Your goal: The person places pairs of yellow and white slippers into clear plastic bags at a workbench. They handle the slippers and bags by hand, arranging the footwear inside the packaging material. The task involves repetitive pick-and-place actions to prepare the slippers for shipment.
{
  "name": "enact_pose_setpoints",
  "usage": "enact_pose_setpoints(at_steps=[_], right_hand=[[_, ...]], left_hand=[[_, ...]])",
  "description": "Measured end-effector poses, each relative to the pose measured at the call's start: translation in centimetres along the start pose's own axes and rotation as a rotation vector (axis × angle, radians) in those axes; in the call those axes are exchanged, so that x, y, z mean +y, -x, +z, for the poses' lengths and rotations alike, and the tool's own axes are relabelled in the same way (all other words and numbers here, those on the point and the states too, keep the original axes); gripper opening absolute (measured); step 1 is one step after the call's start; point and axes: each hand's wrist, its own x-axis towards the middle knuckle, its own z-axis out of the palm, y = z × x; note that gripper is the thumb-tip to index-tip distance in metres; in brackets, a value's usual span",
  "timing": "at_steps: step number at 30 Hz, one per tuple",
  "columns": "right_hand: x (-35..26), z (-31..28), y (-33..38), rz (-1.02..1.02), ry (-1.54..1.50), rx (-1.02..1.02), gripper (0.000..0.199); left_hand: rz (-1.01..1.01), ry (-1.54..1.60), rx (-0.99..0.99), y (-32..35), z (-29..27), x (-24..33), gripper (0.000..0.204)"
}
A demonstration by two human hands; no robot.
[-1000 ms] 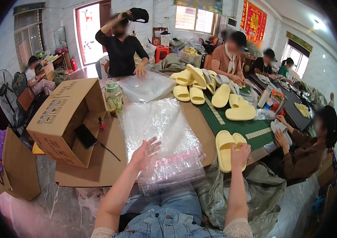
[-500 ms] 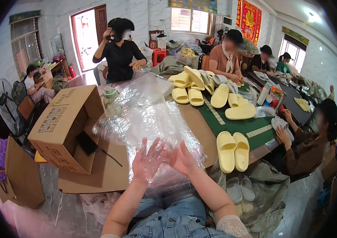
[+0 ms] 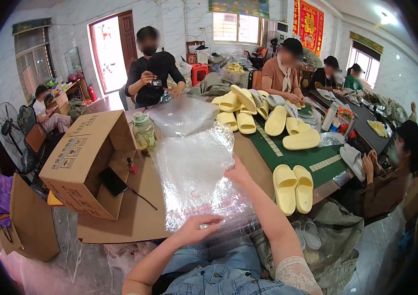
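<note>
Head view: a stack of clear plastic bags [image 3: 194,172] lies on the brown table [image 3: 135,219] at the middle of the frame, its pinkish lower edges reaching toward the denim-clad lap at the bottom. The left hand [image 3: 200,229] is at the lower left of the stack, fingers loosely bent with a gap between them and the thumb, holding nothing visible; whether it touches the plastic is hard to tell. The right hand [image 3: 240,173] is at the right edge of the stack, right of the frame's centre, its fingers bent at the film; whether they grip it cannot be told.

Right of centre, a pair of yellow slippers [image 3: 285,189] stands side by side, partly over the near edge of a green mat [image 3: 295,160]. A heap of slippers [image 3: 246,105], mostly yellow with some grey, lies above it, toward the upper middle. Left of the bags are a greenish jar [image 3: 144,132] and a cardboard box [image 3: 78,162] on its side, with a dark phone [image 3: 113,181] and a small red bottle [image 3: 131,166] at its opening. At the upper middle, a person in black [image 3: 174,71] holds a dark cap [image 3: 162,64].
</note>
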Motion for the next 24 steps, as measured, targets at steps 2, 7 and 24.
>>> enact_pose_setpoints(at_steps=[2, 7, 24], right_hand=[[0.2, 0.1, 0.6, 0.063, 0.024, -0.020, 0.103], [-1.0, -0.1, 0.0, 0.057, 0.138, 0.048, 0.103], [6.1, -14.5, 8.8, -0.209, 0.366, 0.761, 0.036]], left_hand=[[0.372, -0.349, 0.269, -1.0, -1.0, -0.4, 0.036], [0.266, -1.013, 0.476, -4.9, -4.7, -5.8, 0.061], [0.080, -0.992, 0.355, -6.5, -4.1, -9.4, 0.081]])
